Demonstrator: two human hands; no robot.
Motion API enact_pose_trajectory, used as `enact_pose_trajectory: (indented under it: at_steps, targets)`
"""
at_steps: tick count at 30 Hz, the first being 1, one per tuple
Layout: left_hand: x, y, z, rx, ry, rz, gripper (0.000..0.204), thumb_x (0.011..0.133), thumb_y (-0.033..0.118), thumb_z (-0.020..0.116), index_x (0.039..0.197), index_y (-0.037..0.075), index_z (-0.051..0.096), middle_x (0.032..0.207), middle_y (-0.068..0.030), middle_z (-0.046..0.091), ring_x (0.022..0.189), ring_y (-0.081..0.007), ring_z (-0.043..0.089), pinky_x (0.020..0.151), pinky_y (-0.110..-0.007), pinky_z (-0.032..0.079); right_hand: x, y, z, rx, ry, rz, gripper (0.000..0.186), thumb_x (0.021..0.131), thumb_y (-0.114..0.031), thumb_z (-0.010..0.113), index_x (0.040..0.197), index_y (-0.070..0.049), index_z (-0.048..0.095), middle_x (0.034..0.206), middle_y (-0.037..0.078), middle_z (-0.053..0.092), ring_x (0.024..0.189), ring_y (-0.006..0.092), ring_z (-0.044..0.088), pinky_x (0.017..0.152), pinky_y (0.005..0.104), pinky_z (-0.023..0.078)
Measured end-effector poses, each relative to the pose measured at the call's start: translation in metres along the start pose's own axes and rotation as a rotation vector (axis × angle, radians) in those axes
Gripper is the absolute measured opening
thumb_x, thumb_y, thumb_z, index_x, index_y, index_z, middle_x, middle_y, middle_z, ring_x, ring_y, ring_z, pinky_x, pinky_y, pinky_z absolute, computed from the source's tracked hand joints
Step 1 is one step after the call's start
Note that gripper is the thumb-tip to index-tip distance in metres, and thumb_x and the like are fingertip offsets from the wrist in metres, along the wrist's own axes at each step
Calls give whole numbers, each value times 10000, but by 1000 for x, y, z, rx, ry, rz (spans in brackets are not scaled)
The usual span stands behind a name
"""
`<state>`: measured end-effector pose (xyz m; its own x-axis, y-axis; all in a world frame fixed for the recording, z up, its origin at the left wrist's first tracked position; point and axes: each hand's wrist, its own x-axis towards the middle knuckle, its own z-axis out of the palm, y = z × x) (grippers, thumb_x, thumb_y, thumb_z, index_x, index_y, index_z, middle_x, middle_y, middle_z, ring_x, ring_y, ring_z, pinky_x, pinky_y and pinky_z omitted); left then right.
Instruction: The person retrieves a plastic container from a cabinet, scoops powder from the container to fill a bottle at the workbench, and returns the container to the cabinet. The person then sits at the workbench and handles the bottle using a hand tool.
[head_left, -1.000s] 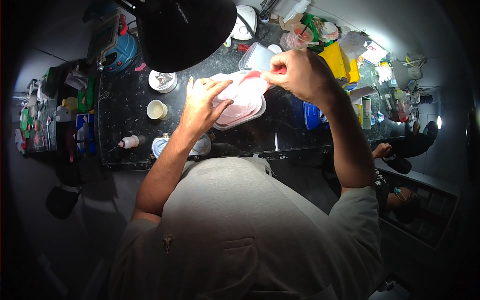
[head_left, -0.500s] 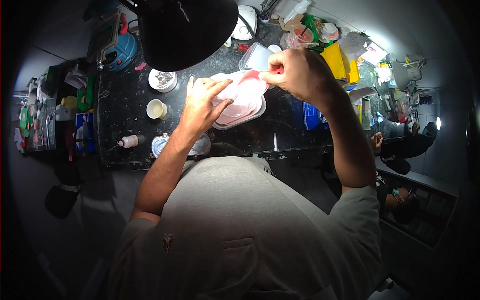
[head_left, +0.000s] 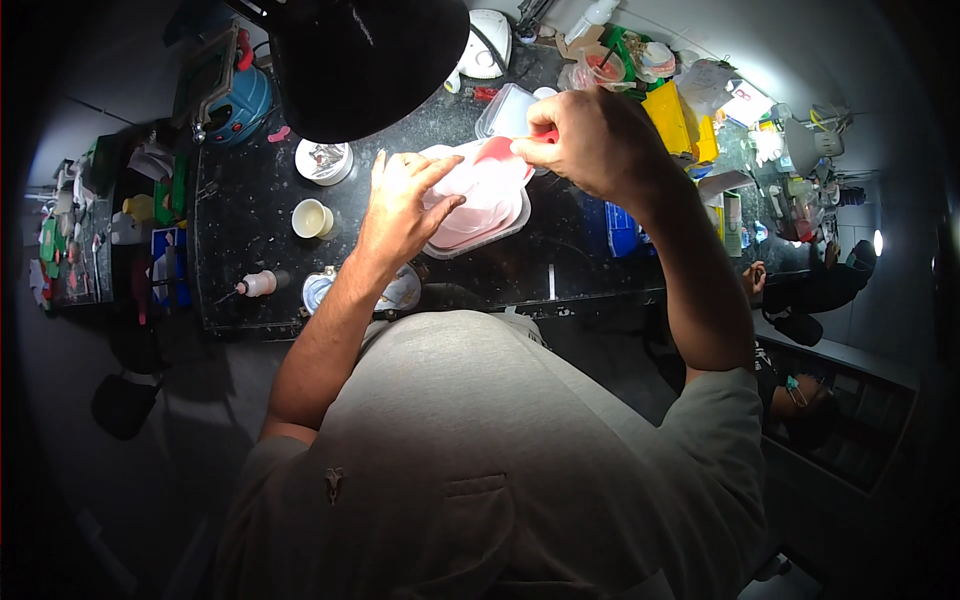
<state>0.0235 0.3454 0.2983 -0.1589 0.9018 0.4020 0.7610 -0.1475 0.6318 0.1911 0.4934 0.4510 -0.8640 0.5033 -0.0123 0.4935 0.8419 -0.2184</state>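
Shifted slightly toward ten o'clock since the earlier frame, the right hand [head_left: 597, 145] pinches a red, flat, rounded piece [head_left: 496, 151] by a pale-pink, rounded plastic tray [head_left: 488, 237], at twelve o'clock over the black, speckled tabletop [head_left: 578, 235]. The left hand [head_left: 402, 203] spreads thumb and fingers at the tray's nine-o'clock edge; whether it grips cannot be told.

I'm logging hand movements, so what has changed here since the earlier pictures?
The right hand has shifted slightly left, still pinching the pinkish-red piece, which now shows redder. At the right, another person's hand has moved up in the picture. The left hand stays, fingers spread, at the pale sheet; the white cup is unmoved.
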Motion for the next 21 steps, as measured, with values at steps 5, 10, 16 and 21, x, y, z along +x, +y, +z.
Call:
enact_pose_trajectory:
  at_steps: [5, 10, 16, 21]
  targets:
    - [0, 1, 0, -5, 0, -7, 489, 767, 200, 814, 1227, 108, 679, 976, -83, 665, 939, -260, 576, 908, -412, 397, 0, -3, 0, -5, 18, -11, 272, 825, -323, 757, 797, -54, 738, 711, 153, 705, 687, 278, 726, 679, 386, 575]
    - [1, 0, 0, 16, 15, 27, 492, 764, 205, 816, 1224, 96, 679, 973, -87, 676, 929, -256, 576, 889, -399, 400, -2, -5, 4, 18, 63, -31, 272, 821, -277, 760, 751, -28, 677, 679, 149, 659, 632, 297, 674, 641, 379, 518]
    - [1, 1, 0, 10, 2, 22, 489, 766, 210, 814, 1223, 97, 681, 967, -84, 674, 920, -256, 572, 867, -388, 394, -9, -10, 8, -84, 167, -97, 274, 813, -295, 774, 763, -43, 680, 667, 149, 661, 617, 298, 679, 623, 385, 527]
    - [0, 3, -1, -39, 4, -28, 515, 760, 220, 825, 1232, 82, 674, 1045, -93, 681, 967, -263, 584, 897, -389, 438, -28, -8, 1, -55, 237, 17, 292, 841, -329, 754, 775, -52, 689, 639, 136, 650, 597, 276, 674, 612, 373, 519]
